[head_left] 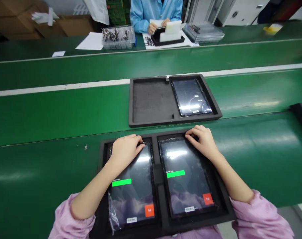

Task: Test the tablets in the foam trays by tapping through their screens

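Two tablets lie side by side in a black foam tray in front of me. The left tablet (pixel 136 196) shows a green bar and a red "Fail" box, with loose clear film at its lower left corner. On the right tablet (pixel 185 186) are a similar green bar and red box. My left hand (pixel 127 149) reaches over the left tablet, its bent fingers and thumb closed at the top edge. At the top right corner of the other tablet, my right hand (pixel 202 141) has thumb and fingers pinched together. The fingertips' exact contact is partly hidden.
A second foam tray (pixel 151 121) sits beyond, with one dark-screened tablet (pixel 190 96) in its right compartment. Across the green bench, a person in blue sleeves (pixel 138 16) handles a dark device near a parts box (pixel 118 38). Another black tray (pixel 301 113) stands at the right edge.
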Demonstrator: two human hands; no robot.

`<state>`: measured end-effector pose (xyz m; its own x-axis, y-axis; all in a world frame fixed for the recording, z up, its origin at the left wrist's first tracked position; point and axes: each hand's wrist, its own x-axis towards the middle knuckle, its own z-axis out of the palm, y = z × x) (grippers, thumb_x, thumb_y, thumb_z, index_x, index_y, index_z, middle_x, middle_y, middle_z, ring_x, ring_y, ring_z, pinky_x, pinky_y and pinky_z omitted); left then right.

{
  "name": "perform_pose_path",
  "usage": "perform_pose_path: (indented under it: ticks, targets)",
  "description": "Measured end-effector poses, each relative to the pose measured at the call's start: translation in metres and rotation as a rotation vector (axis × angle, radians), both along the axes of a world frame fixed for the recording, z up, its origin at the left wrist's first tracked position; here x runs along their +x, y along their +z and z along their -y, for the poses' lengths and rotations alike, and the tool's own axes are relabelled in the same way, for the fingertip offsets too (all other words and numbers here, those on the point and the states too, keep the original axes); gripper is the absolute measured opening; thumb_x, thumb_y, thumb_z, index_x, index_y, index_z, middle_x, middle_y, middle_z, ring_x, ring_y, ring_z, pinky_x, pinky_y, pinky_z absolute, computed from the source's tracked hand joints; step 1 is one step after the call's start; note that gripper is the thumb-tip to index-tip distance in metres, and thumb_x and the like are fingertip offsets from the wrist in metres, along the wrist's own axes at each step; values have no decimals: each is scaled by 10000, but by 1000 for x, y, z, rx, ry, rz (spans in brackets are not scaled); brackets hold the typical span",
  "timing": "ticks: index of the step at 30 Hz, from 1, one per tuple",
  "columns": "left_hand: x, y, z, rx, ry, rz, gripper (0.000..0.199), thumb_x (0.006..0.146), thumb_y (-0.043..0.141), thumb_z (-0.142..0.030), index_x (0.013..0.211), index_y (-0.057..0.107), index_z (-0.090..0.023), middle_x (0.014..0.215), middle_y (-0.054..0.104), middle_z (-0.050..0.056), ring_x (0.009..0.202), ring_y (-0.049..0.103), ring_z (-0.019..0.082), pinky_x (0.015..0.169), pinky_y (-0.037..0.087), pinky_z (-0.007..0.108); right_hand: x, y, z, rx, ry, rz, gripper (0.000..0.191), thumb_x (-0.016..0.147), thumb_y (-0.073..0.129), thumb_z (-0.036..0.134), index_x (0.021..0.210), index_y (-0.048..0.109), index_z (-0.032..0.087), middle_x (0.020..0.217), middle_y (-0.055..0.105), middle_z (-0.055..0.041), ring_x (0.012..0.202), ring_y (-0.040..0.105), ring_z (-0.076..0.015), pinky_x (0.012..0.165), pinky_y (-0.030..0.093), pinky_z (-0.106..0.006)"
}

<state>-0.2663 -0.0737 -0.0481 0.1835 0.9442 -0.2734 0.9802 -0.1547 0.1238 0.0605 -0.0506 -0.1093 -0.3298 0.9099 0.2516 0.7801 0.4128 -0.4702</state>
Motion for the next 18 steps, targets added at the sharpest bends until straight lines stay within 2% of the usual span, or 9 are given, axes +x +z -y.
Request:
perform_pose_path:
  ticks: [1, 4, 5, 7, 10, 12, 15, 18]
  targets:
    - [-1, 0, 0, -10, -21, 9, 172, 930, 676, -367, 1023, 744, -239, 1039, 764, 20, 966, 720, 256, 689, 468, 306, 0, 1, 0, 11, -5, 18, 239, 1006, 553, 319, 865, 723, 229, 793, 595, -44, 810, 563, -224, 770, 367, -367]
    - [-7, 2, 1, -58, -92, 74, 391, 792, 822, -412, 1132, 730, -243, 1138, 751, 22, 1045, 708, 279, 748, 499, 310, 4, 6, 5, -21, 71, 14, 116, 943, 667, 339, 975, 734, 251, 895, 631, -49, 891, 590, -249, 838, 398, -403]
    - [-9, 3, 1, -67, -100, 92, 418, 791, 816, -434, 1155, 731, -244, 1163, 748, 24, 1053, 707, 280, 764, 506, 311, 6, 8, 8, -49, 114, -21, 145, 932, 687, 359, 1025, 732, 257, 948, 643, -56, 935, 599, -261, 870, 416, -420]
    - [-12, 3, 0, -67, -82, 109, 319, 899, 685, -446, 1143, 754, -251, 1178, 750, 24, 1048, 710, 271, 788, 514, 314, 11, 9, 15, -68, 144, -117, 187, 955, 657, 381, 1070, 729, 252, 1025, 645, -74, 1003, 608, -272, 912, 456, -434]
    - [-11, 2, -2, -62, -30, 98, 302, 990, 518, -370, 1077, 791, -275, 1164, 761, 7, 1055, 711, 257, 789, 518, 312, 16, 6, 23, 48, 30, -185, 234, 1014, 541, 318, 1018, 758, 232, 1000, 626, -85, 961, 613, -252, 865, 504, -404]
    - [-9, 2, -3, -75, -18, 73, 278, 965, 571, -392, 1097, 792, -287, 1176, 758, -3, 1049, 713, 257, 764, 518, 307, 16, 2, 26, 135, -14, -155, 254, 1008, 537, 288, 982, 785, 235, 992, 617, -90, 941, 604, -251, 843, 511, -410]
    - [-5, 4, -2, -98, -6, 20, 303, 925, 651, -430, 1164, 770, -286, 1222, 743, -4, 1049, 713, 253, 761, 524, 304, 14, -1, 26, 192, 48, -120, 236, 967, 579, 280, 924, 809, 248, 1041, 618, -97, 986, 593, -264, 859, 504, -444]
    - [-5, 9, -1, -114, -21, -1, 309, 955, 618, -408, 1197, 751, -269, 1258, 729, 4, 1087, 703, 259, 830, 540, 324, 12, 0, 26, 224, 106, -94, 231, 940, 596, 271, 856, 810, 251, 1065, 629, -92, 984, 591, -260, 844, 485, -450]
